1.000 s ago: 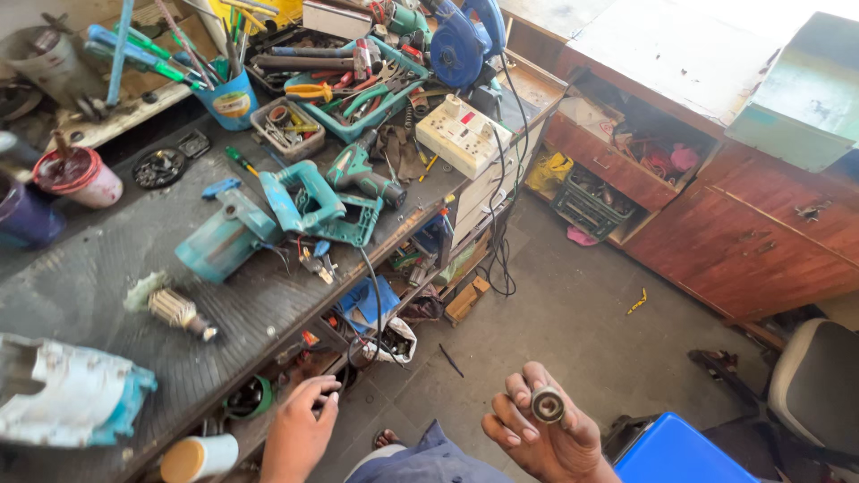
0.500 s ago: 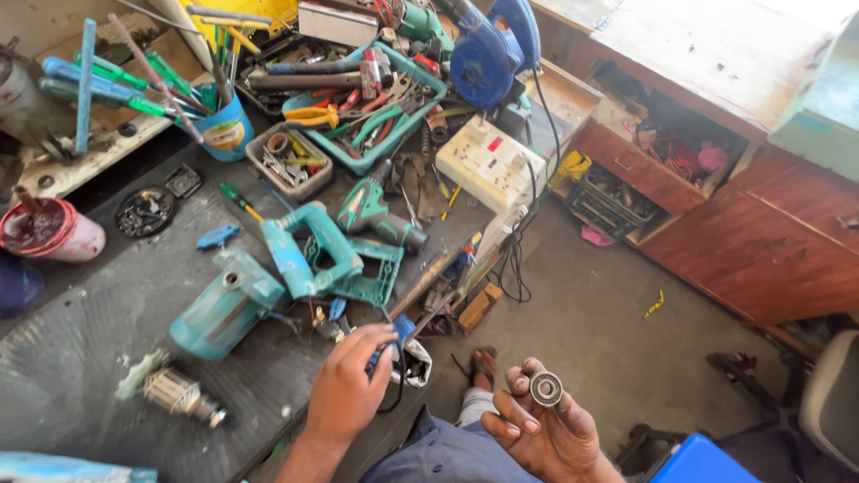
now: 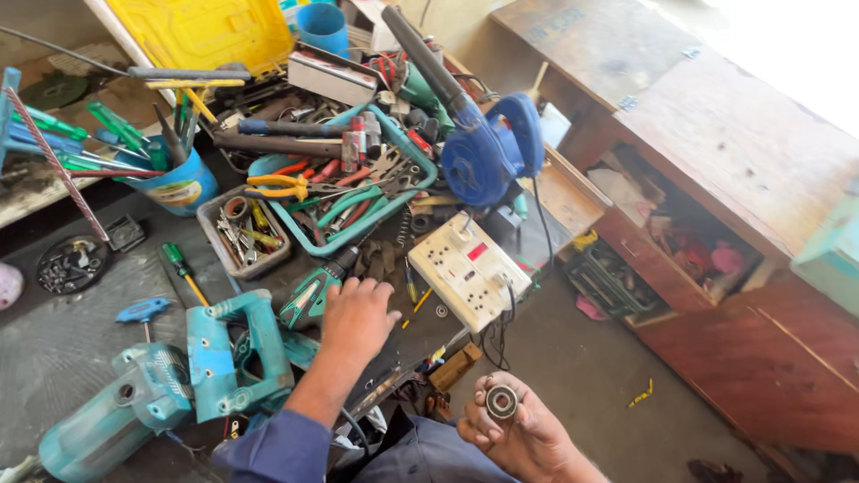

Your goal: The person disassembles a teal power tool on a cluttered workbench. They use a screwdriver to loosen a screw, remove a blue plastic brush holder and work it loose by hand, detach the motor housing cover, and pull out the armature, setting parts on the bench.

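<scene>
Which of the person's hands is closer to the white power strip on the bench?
Left. The left hand rests on the bench just left of the white power strip; the right hand holds a small bearing below it, off the bench.

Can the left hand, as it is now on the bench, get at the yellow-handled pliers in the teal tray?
Probably yes. The left hand lies open on the dark workbench, just in front of the teal plastic tray. The yellow-handled pliers lie on top of the other tools there, uncovered, and nothing tall stands between them.

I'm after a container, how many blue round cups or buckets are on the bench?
2: a blue bucket holding green-handled tools at left, and a blue cup at the top; clutter may hide others.
</scene>
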### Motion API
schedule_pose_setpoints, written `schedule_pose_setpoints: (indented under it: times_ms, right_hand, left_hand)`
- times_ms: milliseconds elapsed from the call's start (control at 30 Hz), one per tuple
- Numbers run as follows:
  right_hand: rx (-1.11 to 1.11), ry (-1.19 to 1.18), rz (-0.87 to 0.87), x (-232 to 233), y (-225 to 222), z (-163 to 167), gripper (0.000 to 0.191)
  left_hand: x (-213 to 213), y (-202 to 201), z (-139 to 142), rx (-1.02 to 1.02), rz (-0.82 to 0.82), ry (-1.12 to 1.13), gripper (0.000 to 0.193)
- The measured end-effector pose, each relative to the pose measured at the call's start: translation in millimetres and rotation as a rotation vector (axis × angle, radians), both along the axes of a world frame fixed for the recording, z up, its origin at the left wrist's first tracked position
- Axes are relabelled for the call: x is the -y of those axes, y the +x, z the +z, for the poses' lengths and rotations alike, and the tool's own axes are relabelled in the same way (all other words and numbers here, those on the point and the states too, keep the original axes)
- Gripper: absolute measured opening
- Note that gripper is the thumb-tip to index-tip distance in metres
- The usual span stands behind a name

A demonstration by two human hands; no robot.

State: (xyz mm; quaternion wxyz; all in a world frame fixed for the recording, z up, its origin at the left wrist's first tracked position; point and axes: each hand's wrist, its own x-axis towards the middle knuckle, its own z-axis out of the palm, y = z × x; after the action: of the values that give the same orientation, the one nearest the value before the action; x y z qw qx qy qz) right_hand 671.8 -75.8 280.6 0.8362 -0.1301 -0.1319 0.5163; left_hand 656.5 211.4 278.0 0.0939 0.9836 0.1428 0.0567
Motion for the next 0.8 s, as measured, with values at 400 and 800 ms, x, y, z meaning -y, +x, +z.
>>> schedule_pose_setpoints:
  times_ms: [400,800]
  right_hand:
    - [0.057,-0.171,0.037,-31.6,83.6,-8.8,0.045]
    - [0.597,-0.272,0.047,-81.8,69.3,-23.7,0.045]
  left_hand:
    - [-14.6,27.4,59.6,0.673,0.203,-0.651,0.017]
    - [24.4,-133.6,49.5,1.502,0.392,-2.137,0.037]
